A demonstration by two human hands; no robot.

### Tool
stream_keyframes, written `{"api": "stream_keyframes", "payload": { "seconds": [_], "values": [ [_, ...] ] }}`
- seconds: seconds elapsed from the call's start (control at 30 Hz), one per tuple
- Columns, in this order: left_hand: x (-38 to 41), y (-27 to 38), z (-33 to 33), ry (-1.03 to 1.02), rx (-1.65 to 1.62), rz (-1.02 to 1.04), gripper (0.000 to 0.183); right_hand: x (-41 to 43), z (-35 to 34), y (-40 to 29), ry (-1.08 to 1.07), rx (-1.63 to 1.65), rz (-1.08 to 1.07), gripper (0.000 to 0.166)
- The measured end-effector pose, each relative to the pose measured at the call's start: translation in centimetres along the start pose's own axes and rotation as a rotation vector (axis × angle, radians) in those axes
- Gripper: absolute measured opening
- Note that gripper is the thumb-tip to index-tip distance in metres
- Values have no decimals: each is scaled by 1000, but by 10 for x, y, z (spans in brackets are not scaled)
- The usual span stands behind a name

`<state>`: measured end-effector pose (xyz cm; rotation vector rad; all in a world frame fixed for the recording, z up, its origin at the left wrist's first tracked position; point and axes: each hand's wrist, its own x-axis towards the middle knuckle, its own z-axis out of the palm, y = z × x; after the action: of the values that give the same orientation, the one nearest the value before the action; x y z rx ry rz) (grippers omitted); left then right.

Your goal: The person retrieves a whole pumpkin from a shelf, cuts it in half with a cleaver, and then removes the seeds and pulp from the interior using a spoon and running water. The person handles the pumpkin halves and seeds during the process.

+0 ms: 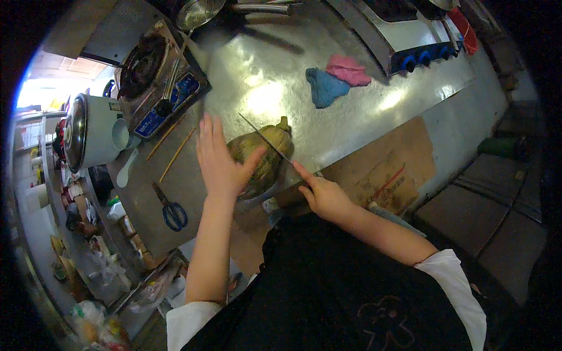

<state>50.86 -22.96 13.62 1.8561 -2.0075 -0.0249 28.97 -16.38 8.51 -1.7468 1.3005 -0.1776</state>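
Observation:
A green-and-yellow pumpkin [250,147] with a short stem lies on the metal counter in front of me. My left hand [223,164] is at its left side, fingers stretched out and thumb apart, the thumb in front of the pumpkin. Whether this hand touches the skin I cannot tell. My right hand [328,195] grips a knife [265,139], its index finger extended along the near end of the blade. The blade shows as a thin line slanting across the pumpkin's upper part. Contact between blade and pumpkin is unclear, and the knife's handle is hidden in my fist.
Scissors [171,213], two chopsticks [175,155] and a white spoon [127,169] lie left. Behind them stand a lidded pot [96,131] and a gas burner [145,66]. Blue [325,87] and pink cloths [349,70] lie ahead, near a knobbed stove [395,30].

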Motion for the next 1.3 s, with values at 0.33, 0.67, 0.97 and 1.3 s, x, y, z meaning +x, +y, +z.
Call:
{"api": "stream_keyframes", "payload": {
  "seconds": [0.33,0.67,0.97,1.3],
  "values": [
    [55,31,78,-225,44,147,32,-4,-5,6,-22,44,140,62],
    [69,37,69,-310,-30,44,39,3,-14,16,15,110,68,62],
    [-17,10,35,-177,281,-251,53,18,-28,18,1,168,41,48],
    [-37,5,39,-35,151,-286,50,34,-25,33,-217,308,26,51]
  ]
}}
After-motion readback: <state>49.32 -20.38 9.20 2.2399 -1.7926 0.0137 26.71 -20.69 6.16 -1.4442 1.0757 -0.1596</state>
